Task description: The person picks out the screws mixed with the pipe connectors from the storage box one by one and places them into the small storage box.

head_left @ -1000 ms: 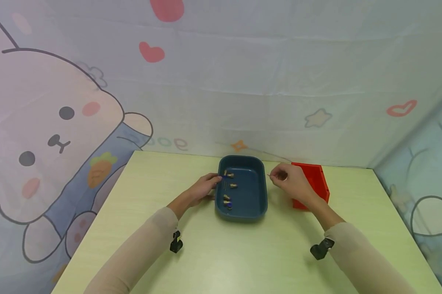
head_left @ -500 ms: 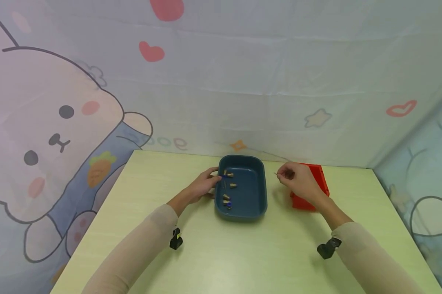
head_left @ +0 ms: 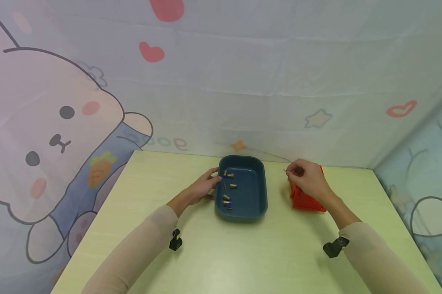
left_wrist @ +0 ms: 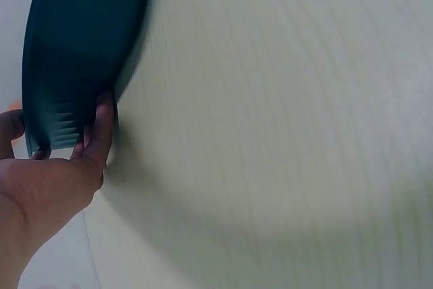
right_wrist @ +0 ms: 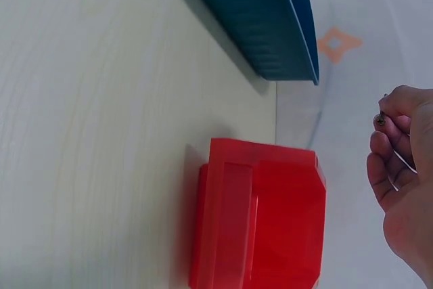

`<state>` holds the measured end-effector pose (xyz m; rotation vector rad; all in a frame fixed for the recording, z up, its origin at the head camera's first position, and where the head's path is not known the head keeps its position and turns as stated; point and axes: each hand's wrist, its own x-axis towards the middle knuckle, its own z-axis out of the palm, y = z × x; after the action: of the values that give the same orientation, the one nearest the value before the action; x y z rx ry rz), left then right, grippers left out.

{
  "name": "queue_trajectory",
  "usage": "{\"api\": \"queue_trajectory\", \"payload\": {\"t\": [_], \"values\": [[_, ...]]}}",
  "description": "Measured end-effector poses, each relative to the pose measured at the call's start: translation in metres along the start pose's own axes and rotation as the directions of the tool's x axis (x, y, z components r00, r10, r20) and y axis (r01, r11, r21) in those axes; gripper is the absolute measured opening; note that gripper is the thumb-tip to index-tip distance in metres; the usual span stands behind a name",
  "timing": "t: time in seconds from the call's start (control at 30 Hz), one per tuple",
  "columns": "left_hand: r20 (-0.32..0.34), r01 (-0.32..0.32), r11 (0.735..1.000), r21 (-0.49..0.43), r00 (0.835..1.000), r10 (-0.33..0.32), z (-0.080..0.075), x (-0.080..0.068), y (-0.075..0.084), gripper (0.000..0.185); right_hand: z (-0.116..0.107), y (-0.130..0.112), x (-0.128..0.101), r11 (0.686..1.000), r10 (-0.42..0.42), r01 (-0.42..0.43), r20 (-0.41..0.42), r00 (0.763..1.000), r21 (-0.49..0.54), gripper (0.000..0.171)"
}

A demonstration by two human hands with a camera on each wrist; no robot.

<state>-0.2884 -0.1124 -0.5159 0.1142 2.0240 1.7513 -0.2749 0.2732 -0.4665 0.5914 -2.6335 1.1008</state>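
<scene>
Toward the far edge of the pale wood-grain table [head_left: 250, 253], a dark blue plastic tray [head_left: 248, 204] stands just left of a red plastic bin [head_left: 307, 202]. The left hand [head_left: 202, 188] grips the tray by its left wall, fingers and thumb set apart around it. Along that side of the tray's floor lie several brass-coloured fittings [head_left: 233, 186], some with blue parts, and thin metal pins [head_left: 225, 185].

Above the bin, covering part of it in the head view, is the right hand [head_left: 309, 177]. Its thumb and index fingertip pinch a small screw-like metal piece [right_wrist: 381, 120], which is clear of both containers; the other fingers are loosely curled. The piece is too small to identify surely.

Both beige sleeves [head_left: 143, 245] carry a black wrist camera [head_left: 176, 241]. Behind the table hangs a pale cloth [head_left: 265, 65] printed with hearts, stars and a cartoon bear [head_left: 77, 122].
</scene>
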Motion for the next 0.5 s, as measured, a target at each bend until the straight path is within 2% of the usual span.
{"api": "queue_trajectory", "payload": {"t": [0.5], "values": [[0.000,0.015,1.000,-0.025,1.000,-0.015,0.001,0.001,-0.002,0.057,-0.014,0.023,-0.010,0.995,0.090,-0.091,-0.014,0.996,-0.048,0.003]]}}
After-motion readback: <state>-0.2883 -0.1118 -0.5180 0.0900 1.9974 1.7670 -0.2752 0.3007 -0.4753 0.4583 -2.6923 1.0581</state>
